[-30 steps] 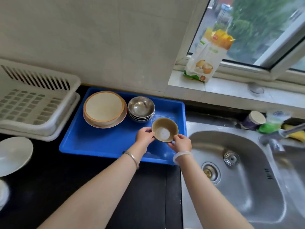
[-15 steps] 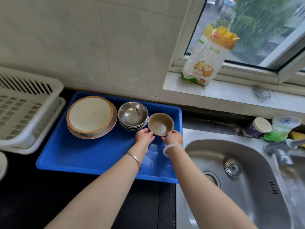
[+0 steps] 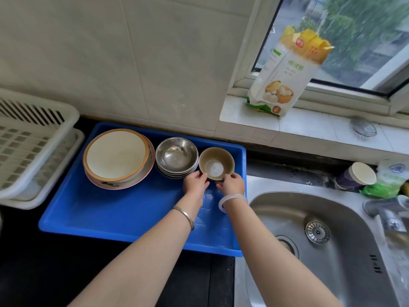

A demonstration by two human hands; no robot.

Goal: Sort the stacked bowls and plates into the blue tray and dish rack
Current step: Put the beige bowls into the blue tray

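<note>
A small olive-brown bowl point(image 3: 216, 163) sits at the back right corner of the blue tray point(image 3: 124, 216). My left hand point(image 3: 195, 182) grips its near left rim and my right hand point(image 3: 232, 184) its near right rim. To the bowl's left stands a stack of steel bowls point(image 3: 176, 156), almost touching it. Further left in the tray lies a stack of cream plates with an orange rim point(image 3: 117, 158) on a pink-edged plate. The white dish rack point(image 3: 33, 147) stands left of the tray with nothing visible in it.
A steel sink point(image 3: 321, 251) with a tap point(image 3: 385, 209) lies right of the tray. A paper cup point(image 3: 356, 177) and green bag stand behind the sink. A flour packet point(image 3: 287, 72) leans on the window sill. Black counter runs along the front.
Both hands have carried the olive-brown bowl away from me, from the tray's front right to its back right corner beside the steel bowls. My view has shifted right.
</note>
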